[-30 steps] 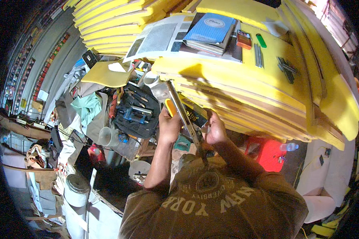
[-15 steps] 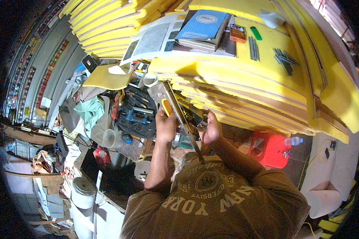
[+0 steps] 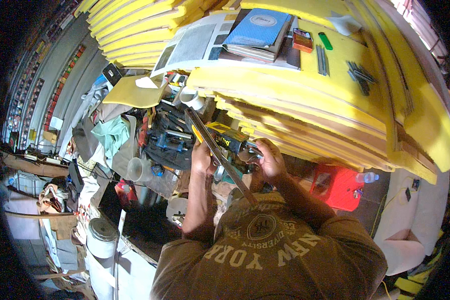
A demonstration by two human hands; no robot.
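Note:
My left hand [image 3: 202,157] is closed around a yellow piece [image 3: 198,134] beside a long, narrow dark metal strip [image 3: 218,152]. The strip slants from beyond my fingers down to my shirt front, and its exact kind is unclear. Across from it, my right hand [image 3: 271,159] has its fingers curled on a small shiny metal piece [image 3: 250,151], too small to name. Between my hands shows a black and yellow box-like thing [image 3: 227,136]; whether a hand touches it cannot be made out.
Stacked yellow-covered boards [image 3: 295,107] rise ahead. On top lie a blue-covered book [image 3: 259,29], an orange-red box [image 3: 302,41], a green lighter-shaped thing [image 3: 325,41] and grey rods [image 3: 321,60]. A white cup [image 3: 192,98] and black tool bag [image 3: 172,135] are left; a red stool [image 3: 337,187] stands right.
The metal strip has turned more edge-on and its far end has shifted left. My right hand has moved slightly right, and the black and yellow thing shows more fully.

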